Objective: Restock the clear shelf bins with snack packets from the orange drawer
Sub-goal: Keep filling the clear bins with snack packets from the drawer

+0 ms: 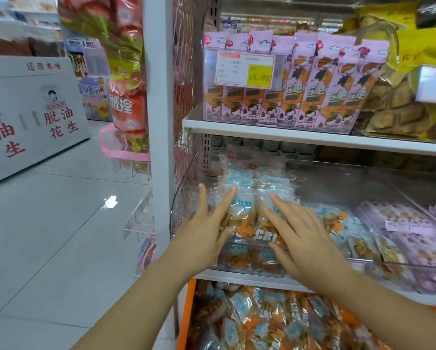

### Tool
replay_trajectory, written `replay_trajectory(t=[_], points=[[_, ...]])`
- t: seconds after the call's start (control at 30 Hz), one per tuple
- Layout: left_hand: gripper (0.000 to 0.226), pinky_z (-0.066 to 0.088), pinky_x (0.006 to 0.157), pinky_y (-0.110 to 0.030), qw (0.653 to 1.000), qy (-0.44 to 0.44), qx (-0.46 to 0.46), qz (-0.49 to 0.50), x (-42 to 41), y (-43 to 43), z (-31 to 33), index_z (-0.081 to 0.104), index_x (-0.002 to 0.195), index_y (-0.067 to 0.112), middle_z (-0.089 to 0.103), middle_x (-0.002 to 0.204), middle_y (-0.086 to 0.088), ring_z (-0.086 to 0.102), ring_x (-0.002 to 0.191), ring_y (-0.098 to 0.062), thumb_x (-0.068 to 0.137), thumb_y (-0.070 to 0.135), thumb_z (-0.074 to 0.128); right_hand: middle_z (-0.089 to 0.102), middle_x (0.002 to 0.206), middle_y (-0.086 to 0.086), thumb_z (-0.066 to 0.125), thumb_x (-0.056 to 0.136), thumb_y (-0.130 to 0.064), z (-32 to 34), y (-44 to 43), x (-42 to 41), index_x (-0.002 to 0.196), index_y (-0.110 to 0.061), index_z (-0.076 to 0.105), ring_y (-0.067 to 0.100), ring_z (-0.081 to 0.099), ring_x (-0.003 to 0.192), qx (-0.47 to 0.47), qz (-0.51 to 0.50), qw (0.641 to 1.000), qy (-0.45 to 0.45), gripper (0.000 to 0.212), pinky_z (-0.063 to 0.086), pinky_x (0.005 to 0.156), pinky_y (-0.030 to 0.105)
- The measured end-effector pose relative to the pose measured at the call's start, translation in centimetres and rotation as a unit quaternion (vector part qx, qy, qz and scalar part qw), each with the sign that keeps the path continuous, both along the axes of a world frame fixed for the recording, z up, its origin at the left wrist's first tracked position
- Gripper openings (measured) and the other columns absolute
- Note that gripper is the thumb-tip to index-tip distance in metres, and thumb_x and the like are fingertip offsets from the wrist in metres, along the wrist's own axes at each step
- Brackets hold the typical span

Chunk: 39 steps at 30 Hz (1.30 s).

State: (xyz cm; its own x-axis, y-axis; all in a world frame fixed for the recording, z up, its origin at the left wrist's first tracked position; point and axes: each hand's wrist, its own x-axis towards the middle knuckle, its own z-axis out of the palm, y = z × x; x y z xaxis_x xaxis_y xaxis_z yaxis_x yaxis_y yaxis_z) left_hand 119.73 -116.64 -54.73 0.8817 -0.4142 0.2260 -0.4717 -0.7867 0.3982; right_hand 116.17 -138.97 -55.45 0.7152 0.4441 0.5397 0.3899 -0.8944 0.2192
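A clear shelf bin (184, 178) on the lower shelf holds several clear and light-blue snack packets (247, 198) with orange crackers inside. My left hand (207, 231) and my right hand (305, 236) reach into the bin with straight, spread fingers and lie flat against the packets, side by side. Neither hand grips anything. Below the shelf, the orange drawer (186, 317) stands pulled out, full of the same packets (262, 324).
Purple packets (414, 231) fill the bin to the right. The shelf above carries a bin of pink snack packs (313, 84) with a price tag (246, 68). A white upright post (159, 122) stands left of the bin. Tiled aisle floor (60, 236) and a white display box (30, 109) lie further left.
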Motion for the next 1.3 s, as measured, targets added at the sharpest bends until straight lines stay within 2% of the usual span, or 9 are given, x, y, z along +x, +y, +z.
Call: replay_trajectory(t=[0.17, 0.3, 0.4, 0.63, 0.73, 0.87, 1.0, 1.1, 1.3], points=[[0.073, 0.051, 0.084, -0.033, 0.999, 0.031, 0.023, 0.014, -0.4, -0.1, 0.6, -0.013, 0.136, 0.061, -0.02, 0.158, -0.012, 0.062, 0.104, -0.025, 0.101, 0.027, 0.042, 0.047, 0.139, 0.013, 0.075, 0.078, -0.026, -1.2, -1.2, -0.2, 0.133, -0.012, 0.047, 0.027, 0.045, 0.11, -0.001, -0.057, 0.998, -0.03, 0.063, 0.039, 0.093, 0.042], [0.077, 0.042, 0.098, -0.033, 0.998, 0.046, -0.004, 0.043, -0.1, -0.4, 1.1, 0.007, 0.144, 0.055, -0.006, 0.16, -0.009, 0.047, 0.129, -0.028, 0.097, 0.017, 0.054, 0.053, 0.135, 0.012, 0.085, 0.066, -0.023, -0.4, -2.0, 1.1, 0.128, -0.014, 0.055, 0.029, 0.056, 0.109, -0.049, -0.049, 0.997, -0.016, 0.069, 0.028, 0.101, 0.043], [0.076, 0.042, 0.097, -0.031, 0.999, 0.01, -0.019, 0.031, 0.1, -0.9, 0.9, 0.012, 0.145, 0.051, -0.004, 0.161, -0.005, 0.047, 0.128, -0.026, 0.096, 0.011, 0.054, 0.057, 0.131, 0.009, 0.089, 0.058, -0.023, 0.3, -2.3, 1.7, 0.127, -0.018, 0.055, 0.026, 0.056, 0.107, -0.059, -0.024, 0.998, -0.011, 0.078, 0.041, 0.099, 0.043], [0.077, 0.038, 0.092, -0.021, 0.998, -0.003, -0.056, -0.009, 0.1, -1.2, -0.9, -0.002, 0.133, 0.055, -0.01, 0.16, -0.004, 0.048, 0.116, -0.016, 0.098, 0.007, 0.048, 0.057, 0.132, 0.009, 0.093, 0.049, -0.013, 0.0, -2.5, 1.3, 0.126, -0.025, 0.059, 0.025, 0.047, 0.108, -0.081, 0.003, 0.997, 0.012, 0.085, 0.05, 0.089, 0.044], [0.076, 0.035, 0.09, -0.017, 0.998, 0.017, -0.063, -0.024, -0.2, -0.8, -0.7, -0.004, 0.131, 0.059, -0.014, 0.16, -0.003, 0.049, 0.115, -0.015, 0.098, 0.016, 0.049, 0.057, 0.132, 0.008, 0.086, 0.063, -0.03, 0.9, -2.2, 0.9, 0.126, -0.028, 0.059, 0.028, 0.058, 0.108, -0.073, 0.009, 0.997, 0.012, 0.069, 0.041, 0.1, 0.049], [0.069, 0.035, 0.094, -0.019, 0.995, 0.041, -0.082, -0.04, -0.6, -0.2, 0.3, -0.004, 0.131, 0.062, -0.016, 0.16, -0.003, 0.051, 0.124, -0.016, 0.1, 0.024, 0.045, 0.047, 0.142, 0.009, 0.076, 0.075, -0.032, 2.4, 0.0, -0.1, 0.129, -0.022, 0.055, 0.025, 0.044, 0.119, -0.012, 0.041, 0.999, -0.029, 0.059, 0.028, 0.107, 0.042], [0.078, 0.034, 0.106, -0.03, 0.992, 0.033, -0.114, -0.045, -0.1, 1.3, 0.8, 0.004, 0.137, 0.06, 0.004, 0.161, 0.001, 0.044, 0.133, -0.018, 0.095, 0.019, 0.055, 0.041, 0.146, 0.015, 0.079, 0.073, -0.025, 1.6, 3.4, 1.1, 0.134, -0.016, 0.048, 0.03, 0.042, 0.129, -0.032, 0.064, 0.996, -0.049, 0.069, 0.028, 0.108, 0.047], [0.08, 0.043, 0.103, -0.027, 0.987, 0.048, -0.141, -0.054, 0.2, 2.2, 0.6, 0.017, 0.138, 0.059, 0.026, 0.155, 0.01, 0.052, 0.122, -0.009, 0.09, 0.014, 0.063, 0.044, 0.143, 0.016, 0.083, 0.069, -0.027, 0.9, 4.1, 2.8, 0.134, -0.015, 0.049, 0.033, 0.047, 0.129, -0.043, 0.047, 0.997, -0.047, 0.074, 0.025, 0.105, 0.05], [0.082, 0.03, 0.109, -0.025, 0.996, 0.002, -0.08, -0.035, 1.8, 1.7, 0.1, 0.022, 0.147, 0.041, 0.03, 0.152, 0.005, 0.043, 0.131, -0.016, 0.086, 0.009, 0.066, 0.047, 0.141, 0.014, 0.083, 0.068, -0.032, 1.1, 3.5, 4.3, 0.134, -0.018, 0.052, 0.033, 0.049, 0.127, -0.074, 0.068, 0.994, -0.036, 0.074, 0.024, 0.103, 0.05]])
